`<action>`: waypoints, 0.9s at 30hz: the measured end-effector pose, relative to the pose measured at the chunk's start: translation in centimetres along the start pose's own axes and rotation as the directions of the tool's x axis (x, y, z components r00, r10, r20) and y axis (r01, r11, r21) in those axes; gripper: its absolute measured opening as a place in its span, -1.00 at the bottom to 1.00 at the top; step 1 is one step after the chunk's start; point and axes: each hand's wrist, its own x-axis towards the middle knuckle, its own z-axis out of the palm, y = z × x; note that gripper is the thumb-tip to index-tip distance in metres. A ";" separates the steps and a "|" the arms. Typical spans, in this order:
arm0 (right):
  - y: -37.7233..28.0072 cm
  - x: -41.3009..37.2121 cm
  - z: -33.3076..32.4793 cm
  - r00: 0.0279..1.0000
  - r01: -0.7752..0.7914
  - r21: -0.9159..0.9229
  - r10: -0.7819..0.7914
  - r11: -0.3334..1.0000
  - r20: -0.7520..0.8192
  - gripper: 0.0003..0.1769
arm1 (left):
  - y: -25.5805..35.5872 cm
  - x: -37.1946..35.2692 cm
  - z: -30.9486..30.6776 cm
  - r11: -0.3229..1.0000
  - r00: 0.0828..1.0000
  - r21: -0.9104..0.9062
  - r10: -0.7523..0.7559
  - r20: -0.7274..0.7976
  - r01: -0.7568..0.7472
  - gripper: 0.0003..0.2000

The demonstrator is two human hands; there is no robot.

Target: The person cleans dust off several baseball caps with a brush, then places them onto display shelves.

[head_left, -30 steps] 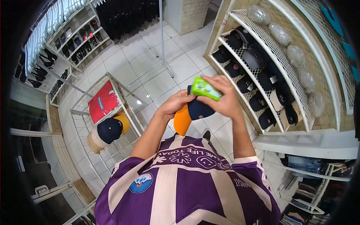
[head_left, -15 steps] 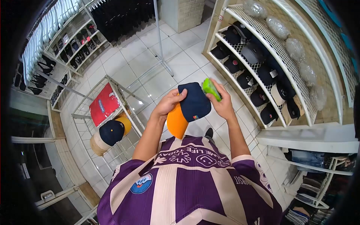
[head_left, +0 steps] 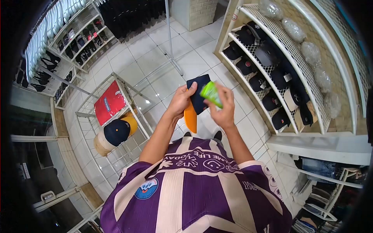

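At far left, a row of white hangers [head_left: 54, 27] near shelves of dark footwear [head_left: 79, 44]. Next, a white wire rack [head_left: 86, 115] with a red packet [head_left: 110, 103] lying flat on it and, close by, a beige cap [head_left: 101, 143], a navy cap [head_left: 115, 133] and a yellow cap [head_left: 132, 125], overlapping in a line. In the middle, above the tiled floor [head_left: 194, 50] and in front of the purple striped shirt [head_left: 194, 206], grips a navy-and-orange cap [head_left: 198, 98] by the edge with the left hand [head_left: 180, 103], closed on it with the thumb over the navy crown. Points the orange brim [head_left: 190, 119] down toward the shirt. Just to the right, holds a small green block [head_left: 211, 94] in the right hand [head_left: 224, 108], blurred and closed around it; covers part of the crown in this view, but cannot tell whether touching. Farther right, on a white mesh shelf unit [head_left: 296, 64], rows of mostly dark caps [head_left: 257, 82], with clear plastic bundles [head_left: 293, 30] lined up alongside. At lower right, stacks of folded clothes [head_left: 311, 198].
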 end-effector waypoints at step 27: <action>1.5 1.5 0.5 0.968 -0.226 0.248 0.246 0.942 -0.051 -0.35 | 0.3 -1.5 -1.1 0.990 0.999 -0.135 0.041 -0.007 -0.041 -0.66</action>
